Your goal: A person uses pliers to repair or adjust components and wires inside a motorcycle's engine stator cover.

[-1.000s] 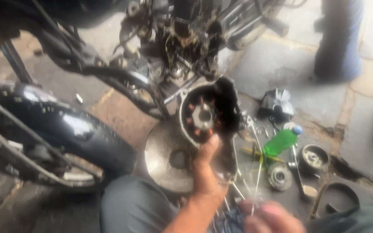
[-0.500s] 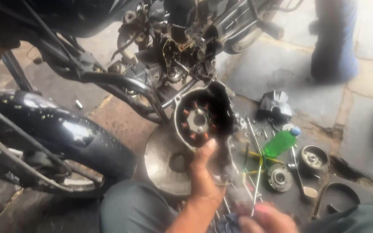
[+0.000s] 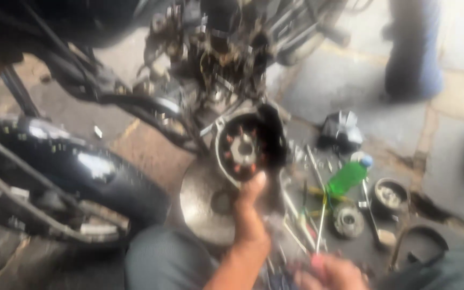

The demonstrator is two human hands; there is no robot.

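Head view, blurred throughout. Left hand [image 3: 251, 201] raised from the bottom edge, fingertips pressed to the lower rim of the round black engine cover with copper-coloured coils [image 3: 245, 147], apparently holding it up on edge; grip itself smeared, so cannot tell how firmly clasped. Cover straight ahead of and above that hand, open face toward the camera, just below the stripped motorcycle engine [image 3: 216, 53]. Dull grey metal disc [image 3: 208, 201] just behind the wrist, low on the paved ground. Right hand [image 3: 331, 271] at the bottom edge, cut off and blurred, clenched or released impossible to tell; clearly farther from the cover. Green plastic bottle [image 3: 347, 177] and long thin tools [image 3: 320, 215] lying to the right. Black rear tyre [image 3: 76, 172] at left.
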